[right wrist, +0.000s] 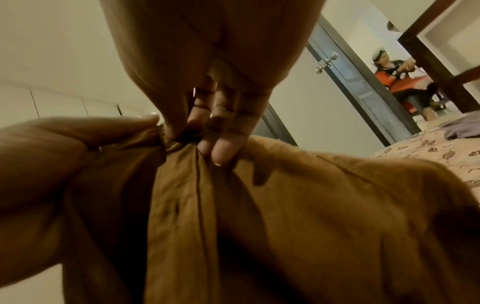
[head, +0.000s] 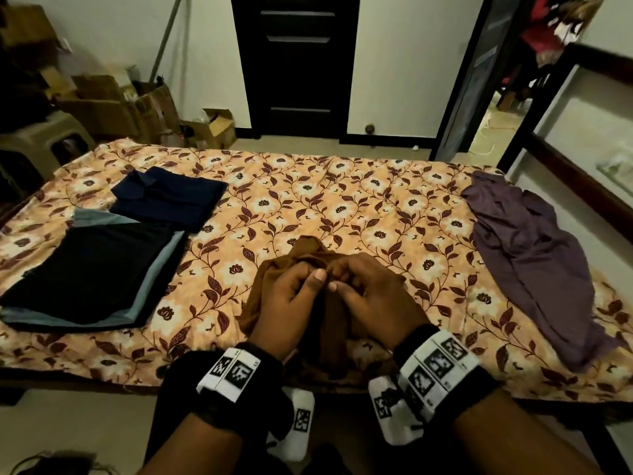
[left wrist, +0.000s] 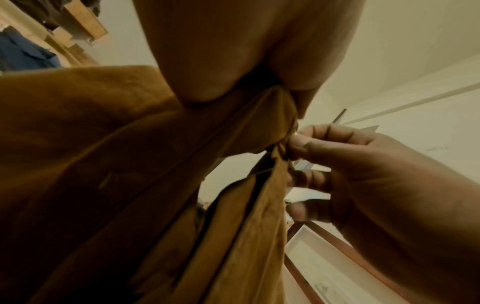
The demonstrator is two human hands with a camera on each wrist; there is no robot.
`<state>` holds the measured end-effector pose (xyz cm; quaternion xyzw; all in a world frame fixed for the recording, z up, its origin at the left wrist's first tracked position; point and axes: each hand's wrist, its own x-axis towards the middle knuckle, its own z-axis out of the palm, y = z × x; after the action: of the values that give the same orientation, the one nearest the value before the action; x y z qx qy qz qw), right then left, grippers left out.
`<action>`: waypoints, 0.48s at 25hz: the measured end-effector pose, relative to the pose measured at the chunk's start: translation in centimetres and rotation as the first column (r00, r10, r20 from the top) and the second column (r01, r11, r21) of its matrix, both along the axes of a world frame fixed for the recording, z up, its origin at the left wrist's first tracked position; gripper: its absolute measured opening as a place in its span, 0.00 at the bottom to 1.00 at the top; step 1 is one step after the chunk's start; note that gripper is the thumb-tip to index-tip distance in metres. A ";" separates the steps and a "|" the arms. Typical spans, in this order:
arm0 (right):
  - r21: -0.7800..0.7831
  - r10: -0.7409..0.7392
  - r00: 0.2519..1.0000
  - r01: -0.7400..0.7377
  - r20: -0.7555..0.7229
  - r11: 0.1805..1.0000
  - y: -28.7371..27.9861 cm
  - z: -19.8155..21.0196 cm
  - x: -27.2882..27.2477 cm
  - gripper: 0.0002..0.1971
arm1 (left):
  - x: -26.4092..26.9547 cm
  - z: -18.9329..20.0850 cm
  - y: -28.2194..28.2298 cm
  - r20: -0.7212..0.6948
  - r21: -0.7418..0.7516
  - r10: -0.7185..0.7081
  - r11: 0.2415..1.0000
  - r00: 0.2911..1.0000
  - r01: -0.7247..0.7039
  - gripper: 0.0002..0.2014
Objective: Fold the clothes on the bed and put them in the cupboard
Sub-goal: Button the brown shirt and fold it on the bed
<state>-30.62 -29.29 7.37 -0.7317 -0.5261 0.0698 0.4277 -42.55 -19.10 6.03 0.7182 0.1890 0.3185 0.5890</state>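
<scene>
Purple garment [head: 534, 265] right of brown cloth [head: 308, 255], folded stacks [head: 89, 272] left.

Matt brown cloth garment [head: 305, 255]; printed floral cotton-like bedsheet [head: 308, 186]

bare bedspread [head: 342, 207] lies open mid-bed; folded dark stack [head: 92, 269] and navy shirt [head: 168, 197] crowd the left, purple garment [head: 527, 255] the right.

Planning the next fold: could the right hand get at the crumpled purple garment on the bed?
Probably yes: the purple garment lies uncovered on its side, but the right hand now grips the brown garment.
</scene>
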 end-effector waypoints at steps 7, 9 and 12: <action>-0.180 -0.143 0.988 0.132 -0.053 0.975 4.6 -6.7 5.5 0.09 | 5.0 -5.3 5.5 -0.287 -0.332 -0.404 0.893 0.868 0.305 0.14; -0.226 -0.188 0.969 0.149 -0.162 0.963 4.8 -6.1 6.5 0.12 | 5.3 -4.5 6.4 -0.440 -0.154 -0.399 0.916 0.804 0.371 0.18; -0.287 -0.251 0.922 0.164 -0.296 0.944 5.1 -5.0 7.0 0.11 | 5.4 -3.1 7.2 -0.488 0.122 -0.065 0.982 0.870 0.142 0.15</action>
<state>-23.57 -24.15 2.40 -0.8109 -0.3528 0.2122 0.4158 -37.16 -11.88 2.90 0.8274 0.2657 0.1112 0.4822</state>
